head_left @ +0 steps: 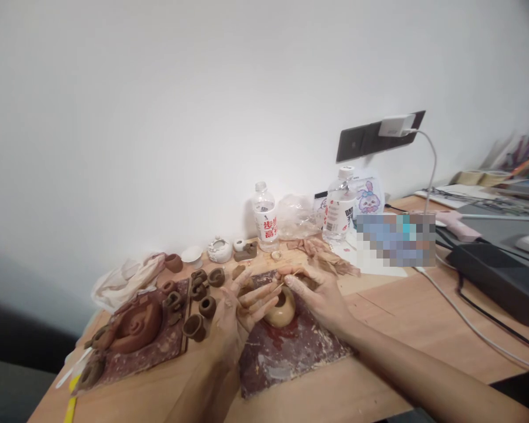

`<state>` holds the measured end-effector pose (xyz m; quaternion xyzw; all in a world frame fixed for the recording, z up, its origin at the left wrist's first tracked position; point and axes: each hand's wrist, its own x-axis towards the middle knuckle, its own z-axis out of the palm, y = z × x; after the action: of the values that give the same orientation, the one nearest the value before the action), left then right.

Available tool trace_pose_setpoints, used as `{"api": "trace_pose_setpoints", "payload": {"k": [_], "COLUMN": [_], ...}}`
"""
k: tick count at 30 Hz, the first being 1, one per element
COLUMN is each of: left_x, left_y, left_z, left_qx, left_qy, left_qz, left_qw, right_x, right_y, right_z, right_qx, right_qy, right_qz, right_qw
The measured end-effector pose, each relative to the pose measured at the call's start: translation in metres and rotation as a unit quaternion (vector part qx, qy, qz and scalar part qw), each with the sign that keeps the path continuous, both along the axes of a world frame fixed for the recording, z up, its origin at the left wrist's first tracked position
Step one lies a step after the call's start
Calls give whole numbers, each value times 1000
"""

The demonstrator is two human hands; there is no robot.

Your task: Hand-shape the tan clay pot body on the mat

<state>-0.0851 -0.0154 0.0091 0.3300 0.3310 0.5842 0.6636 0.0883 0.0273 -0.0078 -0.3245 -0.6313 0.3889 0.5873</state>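
A small round tan clay pot (278, 318) with a wide dark mouth sits on a worn, clay-smeared maroon board (286, 364). My left hand (242, 305) is beside the pot's left side, palm turned up and fingers stretched out, partly in front of its rim. Just above the opening, the thumb and fingertips of my right hand (311, 288) pinch a thin pale stick (286, 281), its tip close to my left fingertips. Whether a scrap of clay lies at the fingertips is too small to tell. Both hands carry dried clay smears.
Left of my hands are several small brown clay pots (194, 326) and a second board with a red-brown clay piece (139, 323). Plastic bottles (267, 226), a white pot (219, 249) and crumpled brown sheeting (326, 252) line the back. Cables and a black case (498, 282) occupy the right.
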Motion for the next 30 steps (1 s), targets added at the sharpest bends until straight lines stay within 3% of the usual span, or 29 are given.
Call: {"api": "trace_pose_setpoints", "payload": {"k": [8, 21, 30], "left_x": [2, 0, -1], "left_y": [-2, -1, 0], "left_z": [3, -3, -4], "left_qx": [21, 49, 39], "left_qy": [0, -32, -38], "left_qz": [-8, -43, -54], "left_qw": [1000, 997, 997], "right_x": [-1, 0, -1], "right_y": [-1, 0, -3], "right_z": [1, 0, 4], "right_qx": [-2, 10, 65], "right_qy": [1, -2, -24], "right_qz": [-1, -15, -44], "right_qw": [1000, 1000, 997]}}
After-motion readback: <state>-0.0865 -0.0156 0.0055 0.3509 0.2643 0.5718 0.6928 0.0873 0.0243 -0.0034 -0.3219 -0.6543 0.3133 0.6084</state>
